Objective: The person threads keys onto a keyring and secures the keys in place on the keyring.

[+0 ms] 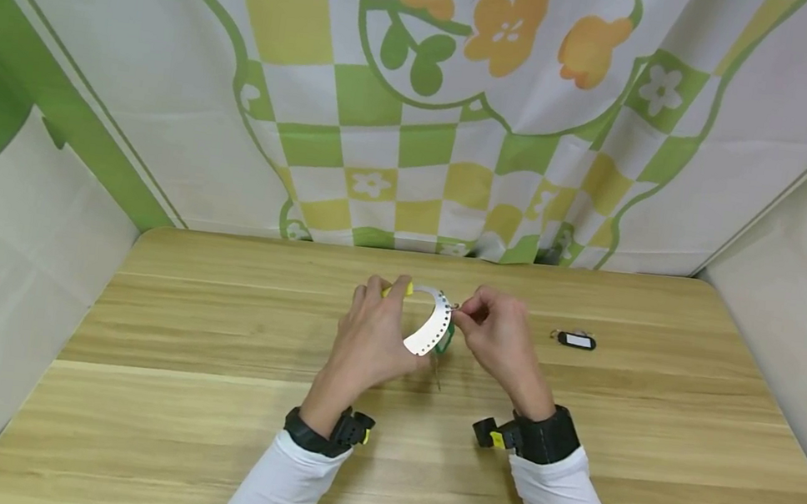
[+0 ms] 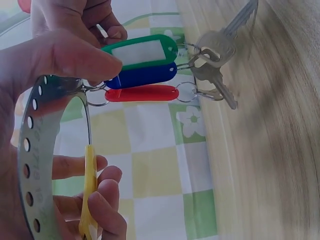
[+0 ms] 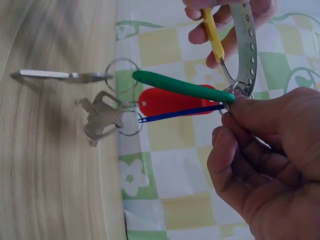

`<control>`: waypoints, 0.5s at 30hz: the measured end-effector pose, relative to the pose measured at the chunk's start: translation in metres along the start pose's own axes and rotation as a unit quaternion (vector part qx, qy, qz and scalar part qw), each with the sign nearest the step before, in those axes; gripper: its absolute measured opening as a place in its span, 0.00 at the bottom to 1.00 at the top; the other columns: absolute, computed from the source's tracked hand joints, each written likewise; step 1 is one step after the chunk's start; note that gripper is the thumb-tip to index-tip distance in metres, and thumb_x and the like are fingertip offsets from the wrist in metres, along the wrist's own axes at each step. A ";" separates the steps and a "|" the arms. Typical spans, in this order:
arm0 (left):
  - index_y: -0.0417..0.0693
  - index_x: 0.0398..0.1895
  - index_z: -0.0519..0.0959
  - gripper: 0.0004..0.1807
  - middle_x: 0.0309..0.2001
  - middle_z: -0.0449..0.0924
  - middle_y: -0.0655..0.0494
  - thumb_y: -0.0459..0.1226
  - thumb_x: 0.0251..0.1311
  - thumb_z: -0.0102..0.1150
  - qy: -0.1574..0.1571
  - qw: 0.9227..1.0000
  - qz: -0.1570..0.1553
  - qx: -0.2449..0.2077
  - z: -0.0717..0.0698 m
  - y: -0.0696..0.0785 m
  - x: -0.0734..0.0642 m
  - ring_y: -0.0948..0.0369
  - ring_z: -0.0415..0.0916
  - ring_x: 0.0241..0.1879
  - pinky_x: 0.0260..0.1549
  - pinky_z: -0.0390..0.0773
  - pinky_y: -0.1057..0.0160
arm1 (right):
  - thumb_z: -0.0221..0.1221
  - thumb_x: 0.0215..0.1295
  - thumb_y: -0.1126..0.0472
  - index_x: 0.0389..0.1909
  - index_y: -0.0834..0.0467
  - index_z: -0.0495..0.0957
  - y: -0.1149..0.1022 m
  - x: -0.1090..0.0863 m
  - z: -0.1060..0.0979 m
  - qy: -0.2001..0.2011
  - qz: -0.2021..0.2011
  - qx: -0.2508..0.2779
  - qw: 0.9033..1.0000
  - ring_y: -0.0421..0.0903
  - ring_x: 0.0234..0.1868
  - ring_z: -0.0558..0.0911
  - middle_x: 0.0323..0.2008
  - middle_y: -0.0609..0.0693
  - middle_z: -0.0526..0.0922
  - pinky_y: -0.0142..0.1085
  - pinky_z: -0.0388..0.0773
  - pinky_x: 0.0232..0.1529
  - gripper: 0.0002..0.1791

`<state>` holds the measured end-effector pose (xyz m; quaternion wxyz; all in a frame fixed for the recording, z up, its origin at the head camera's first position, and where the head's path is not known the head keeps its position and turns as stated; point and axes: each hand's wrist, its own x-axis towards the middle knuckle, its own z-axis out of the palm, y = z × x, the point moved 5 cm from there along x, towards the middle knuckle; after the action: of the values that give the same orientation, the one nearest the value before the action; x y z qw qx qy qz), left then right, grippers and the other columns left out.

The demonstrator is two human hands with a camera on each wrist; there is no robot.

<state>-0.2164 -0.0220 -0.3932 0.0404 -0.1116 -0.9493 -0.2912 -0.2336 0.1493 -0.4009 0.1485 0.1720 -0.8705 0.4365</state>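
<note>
My left hand [image 1: 372,334] grips a curved metal plate [image 1: 427,336] with a row of small holes along its outer edge and a yellow grip [image 2: 89,195]. My right hand [image 1: 502,340] pinches a small split ring at the plate's edge, between thumb and forefinger. From the plate's edge hang a green key tag [image 2: 142,52], a blue key tag [image 2: 147,76] and a red key tag [image 2: 145,93]. Each carries a metal key on a ring; one key [image 3: 102,117] shows beside the tags in the right wrist view. The fingertips partly hide the split ring.
A black key tag [image 1: 577,341] with a white label lies on the wooden table [image 1: 200,429], to the right of my right hand. A patterned curtain [image 1: 371,147] hangs behind the table's far edge. White walls stand at both sides.
</note>
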 end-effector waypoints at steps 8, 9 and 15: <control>0.39 0.72 0.68 0.59 0.56 0.71 0.37 0.50 0.32 0.85 -0.008 1.000 0.013 0.008 -0.002 0.001 -0.001 0.43 0.69 0.55 0.39 0.80 0.42 | 0.70 0.56 0.75 0.24 0.60 0.80 -0.004 -0.001 0.000 -0.022 -0.022 -0.033 0.999 0.40 0.22 0.79 0.24 0.51 0.84 0.32 0.76 0.22 0.10; 0.39 0.72 0.68 0.59 0.56 0.71 0.37 0.50 0.32 0.86 -0.011 1.000 0.012 0.007 -0.002 0.000 -0.001 0.43 0.69 0.54 0.39 0.80 0.42 | 0.70 0.56 0.75 0.24 0.60 0.80 -0.004 -0.001 0.000 -0.024 -0.026 -0.034 0.999 0.40 0.22 0.79 0.25 0.51 0.84 0.33 0.76 0.22 0.10; 0.41 0.73 0.68 0.60 0.58 0.71 0.38 0.48 0.31 0.86 -0.022 1.000 0.002 -0.005 -0.001 -0.002 0.001 0.45 0.69 0.54 0.39 0.80 0.43 | 0.70 0.57 0.75 0.25 0.61 0.80 -0.003 0.001 -0.002 -0.017 -0.041 -0.018 0.999 0.43 0.27 0.82 0.27 0.52 0.85 0.34 0.80 0.27 0.10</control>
<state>-0.2177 -0.0239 -0.3928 0.0197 -0.1198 -0.9481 -0.2938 -0.2327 0.1490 -0.3979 0.1549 0.2125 -0.8727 0.4115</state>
